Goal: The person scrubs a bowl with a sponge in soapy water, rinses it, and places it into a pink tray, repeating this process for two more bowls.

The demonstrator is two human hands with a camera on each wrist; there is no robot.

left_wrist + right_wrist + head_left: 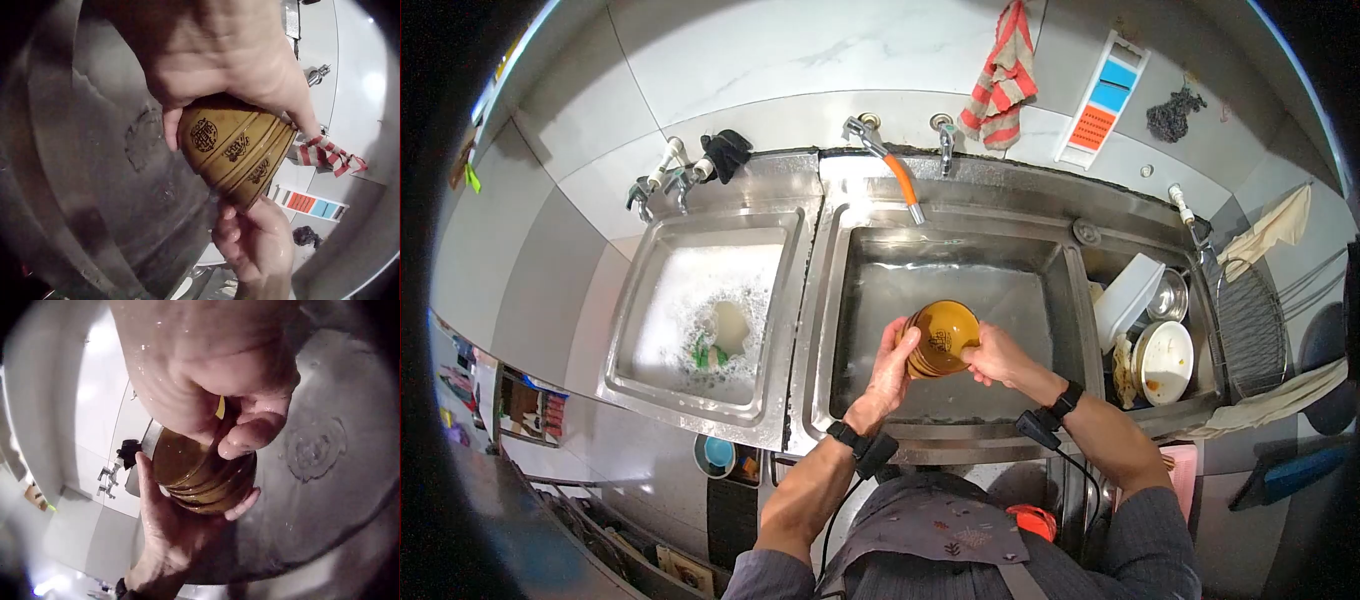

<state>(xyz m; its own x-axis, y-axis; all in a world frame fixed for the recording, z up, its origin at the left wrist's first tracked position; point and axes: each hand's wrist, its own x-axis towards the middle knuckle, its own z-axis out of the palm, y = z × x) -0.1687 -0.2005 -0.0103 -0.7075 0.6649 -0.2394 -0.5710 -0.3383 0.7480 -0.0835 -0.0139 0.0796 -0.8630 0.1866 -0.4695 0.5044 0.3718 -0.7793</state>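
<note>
Over the middle sink [880, 385], both hands are at a nested stack of mustard-yellow bowls [947, 338], tilted with the mouth toward the head camera. Dark printed emblems show on the bowls' sides [206, 134] in the left wrist view. My left hand [889, 368] grips the stack from the left, thumb and fingers spread around its outside. With thumb and curled fingers, my right hand [998, 357] pinches the rim of the innermost bowl on the right. Wet skin shows on the right hand [225, 381] in its wrist view.
Soapy water fills the left basin [635, 340], with a green scrubber [705, 352] in the foam. An orange-hosed tap [898, 180] hangs over the middle sink's back edge. Stained white bowls [1168, 365] and a white container [1128, 300] crowd the right basin. A wire basket [1250, 325] stands beyond.
</note>
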